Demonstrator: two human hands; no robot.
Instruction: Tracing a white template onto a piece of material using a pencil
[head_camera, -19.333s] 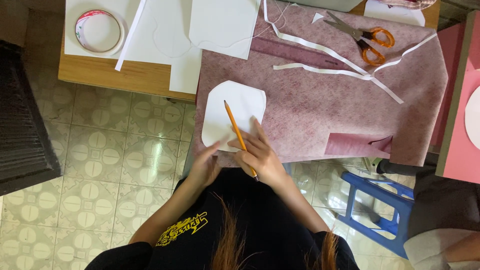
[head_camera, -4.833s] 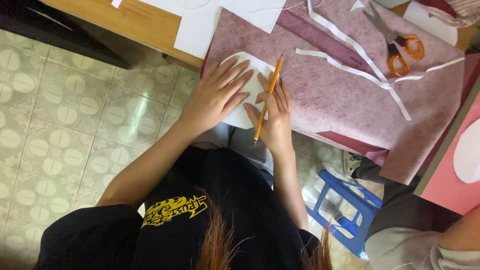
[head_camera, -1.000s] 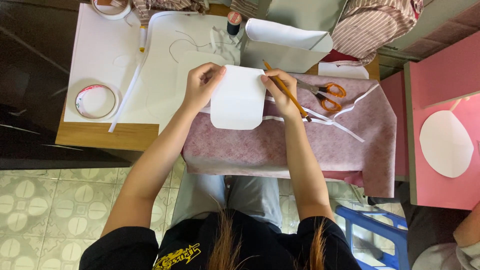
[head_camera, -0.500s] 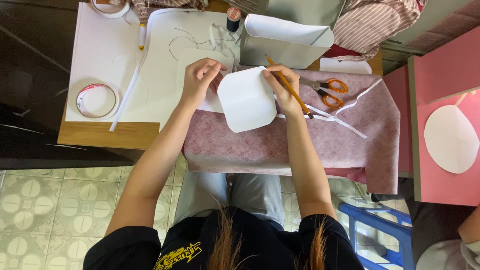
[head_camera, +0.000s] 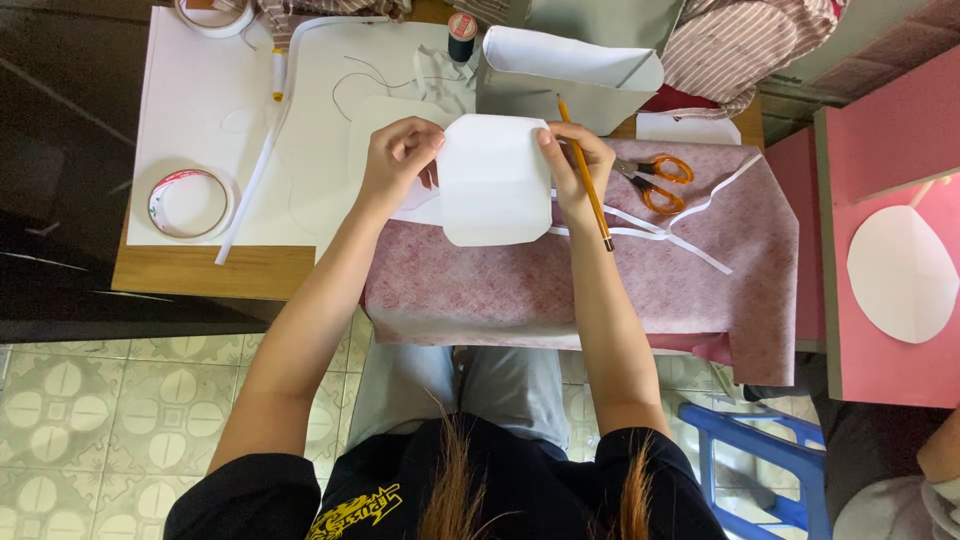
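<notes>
Above the lap, over the near half of the pink mottled fabric (head_camera: 600, 290) draped across the wooden table (head_camera: 190, 272), a white paper cutout (head_camera: 494, 180) with rounded lower corners is held up by both hands. Its left edge is pinched by the left hand (head_camera: 398, 158), thumb and fingers closed on the paper. Its right edge is gripped by the right hand (head_camera: 577, 165), in which a yellow pencil (head_camera: 585, 170) is also clamped, its dark tip pointing toward 5 o'clock. From the cutout, thin white strips (head_camera: 670, 235) are seen at 3 to 4 o'clock, lying on the fabric, and orange-handled scissors (head_camera: 655, 180) rest just beyond them at 3 o'clock. At 9 o'clock, well apart, a roll of tape (head_camera: 188, 203) lies on a large white sheet (head_camera: 200, 110). Farther off, at 12 o'clock, a folded white and grey card (head_camera: 575, 70) stands, with a dark thread spool (head_camera: 461, 30) beside it at 11 o'clock.
</notes>
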